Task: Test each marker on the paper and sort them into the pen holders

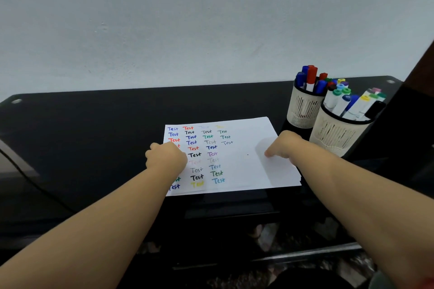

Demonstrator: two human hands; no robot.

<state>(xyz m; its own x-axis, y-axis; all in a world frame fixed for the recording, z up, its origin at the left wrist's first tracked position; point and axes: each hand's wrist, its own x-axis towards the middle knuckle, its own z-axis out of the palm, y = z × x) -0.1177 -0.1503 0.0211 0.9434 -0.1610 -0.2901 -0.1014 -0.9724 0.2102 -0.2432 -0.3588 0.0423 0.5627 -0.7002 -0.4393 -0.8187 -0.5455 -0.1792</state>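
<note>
Markers: none in either hand right now; all I can see stand packed in the 2 holders at the right end of the tabletop.
Left hand (167, 157): curled knuckles-down on the left edge of the paper, covering a few written words. Fingers are tucked under, so I cannot tell whether they pinch the sheet or hold nothing.
Paper (237, 162): white sheet, looks like a small stack, lying flat near the front edge. 4 loose columns of "Test" in blue, red, black, green, purple and faint yellow fill its left half; the right half is bare.
Right hand (283, 145): resting on the right part of the sheet, fingers bent downward, fingertips hidden. Nothing visible in it, but the grip is not readable.
Rear holder (303, 110): cream mesh cup, thick blue and red capped markers upright.
Front holder (338, 134): same kind of cup, just beside the first, crammed with white-barrelled markers leaning right.
Step in hand: by my read, testing looks nearly or fully done. Keep the sheet pinned flat with the left hand, reach right without knocking the cups.
Tabletop (94, 129): glossy black, round metal fittings at the far corners, a dark cable at far left.
Room: plain pale wall behind; patterned floor below.
</note>
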